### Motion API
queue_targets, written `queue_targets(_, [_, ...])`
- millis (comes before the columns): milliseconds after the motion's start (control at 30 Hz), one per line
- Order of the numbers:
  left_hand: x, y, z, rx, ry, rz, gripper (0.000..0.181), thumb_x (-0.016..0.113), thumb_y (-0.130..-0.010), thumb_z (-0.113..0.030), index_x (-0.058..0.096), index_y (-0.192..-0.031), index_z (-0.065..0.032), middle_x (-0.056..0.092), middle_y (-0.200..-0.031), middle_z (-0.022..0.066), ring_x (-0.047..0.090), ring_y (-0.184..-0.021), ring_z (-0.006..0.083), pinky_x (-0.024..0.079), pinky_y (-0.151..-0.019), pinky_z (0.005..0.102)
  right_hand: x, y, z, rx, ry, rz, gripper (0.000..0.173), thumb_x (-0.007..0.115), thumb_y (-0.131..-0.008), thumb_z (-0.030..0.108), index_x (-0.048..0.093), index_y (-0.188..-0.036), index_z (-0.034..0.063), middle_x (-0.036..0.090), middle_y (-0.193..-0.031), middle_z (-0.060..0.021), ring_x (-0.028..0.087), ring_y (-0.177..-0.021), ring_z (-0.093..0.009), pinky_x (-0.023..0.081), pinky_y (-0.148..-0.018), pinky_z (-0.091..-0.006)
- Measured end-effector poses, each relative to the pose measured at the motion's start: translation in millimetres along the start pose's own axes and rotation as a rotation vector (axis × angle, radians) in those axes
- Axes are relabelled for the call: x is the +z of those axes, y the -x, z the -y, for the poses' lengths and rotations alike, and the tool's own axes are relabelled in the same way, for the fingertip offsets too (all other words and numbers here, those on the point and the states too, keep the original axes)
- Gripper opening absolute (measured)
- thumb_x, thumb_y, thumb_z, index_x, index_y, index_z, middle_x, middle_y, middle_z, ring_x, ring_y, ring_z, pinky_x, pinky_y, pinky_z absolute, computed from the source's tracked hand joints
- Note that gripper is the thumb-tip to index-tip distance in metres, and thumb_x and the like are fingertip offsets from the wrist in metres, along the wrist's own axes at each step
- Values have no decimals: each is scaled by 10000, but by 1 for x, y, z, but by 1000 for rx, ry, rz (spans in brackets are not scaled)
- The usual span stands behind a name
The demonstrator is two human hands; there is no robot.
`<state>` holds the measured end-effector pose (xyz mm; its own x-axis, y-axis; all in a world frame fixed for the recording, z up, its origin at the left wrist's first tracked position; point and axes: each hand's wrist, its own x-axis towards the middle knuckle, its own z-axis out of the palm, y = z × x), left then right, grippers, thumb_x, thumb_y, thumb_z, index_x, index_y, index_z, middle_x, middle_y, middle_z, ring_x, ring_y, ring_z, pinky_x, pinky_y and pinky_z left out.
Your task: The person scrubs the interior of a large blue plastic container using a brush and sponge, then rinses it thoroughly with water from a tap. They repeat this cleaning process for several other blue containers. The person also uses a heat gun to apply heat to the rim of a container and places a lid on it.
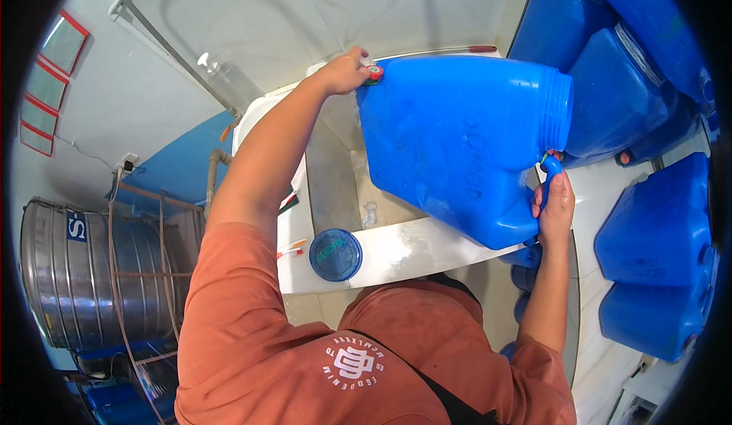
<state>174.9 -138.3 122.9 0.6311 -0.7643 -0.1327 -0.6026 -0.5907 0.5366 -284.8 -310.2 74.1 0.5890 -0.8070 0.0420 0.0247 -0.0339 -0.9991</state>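
Note:
A large blue plastic water jug (452,139) lies tilted on its side across the sink basin (331,196) and its white rim. Its wide threaded mouth (557,110) is uncapped and points right. My left hand (346,71) has its fingers at a small red cap (374,74) on the jug's base end; part of the fitting is hidden behind the fingers. My right hand (556,208) is wrapped around the jug's blue handle (551,166), below the mouth. A round blue lid (335,255) rests on the white counter edge, near the jug.
Several blue jugs (612,82) crowd the right side, with more (657,225) lower down. A toothbrush (293,250) lies left of the lid. A clear pump bottle (229,79) stands at the back left. A steel tank (97,276) is at far left.

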Motion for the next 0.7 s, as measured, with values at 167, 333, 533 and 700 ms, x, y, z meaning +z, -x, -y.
queue_targets(167, [-1,-2,5,176,-284,25,728,745,-913,-439,503,-1420,24,727,-1178,218,721,-1005,314,566,-868,454,2,-1,2,9,-9,0,539,482,-1087,529,600,-1244,27,503,-669,-1,441,-520,-66,339,-464,-214])
queue_targets(333, [8,-4,10,54,-94,-56,522,728,-931,-379,638,-1288,-10,730,-1154,214,713,-1026,352,557,-906,456,4,-4,3,10,10,3,540,482,-1090,520,606,-1260,23,496,-658,-1,443,-517,-69,340,-459,-215])
queue_targets(533, [4,-8,6,306,-539,115,444,679,-962,-346,634,-1309,-73,678,-1270,232,677,-1108,392,540,-951,481,3,-9,4,3,29,25,529,481,-1095,505,604,-1275,23,494,-654,-1,447,-508,-70,342,-454,-218])
queue_targets(700, [5,1,12,197,-545,172,398,615,-999,-328,653,-1295,-64,685,-1272,197,652,-1185,356,526,-975,482,15,-32,14,72,46,49,500,479,-1102,479,610,-1277,28,501,-651,1,447,-505,-70,347,-459,-221])
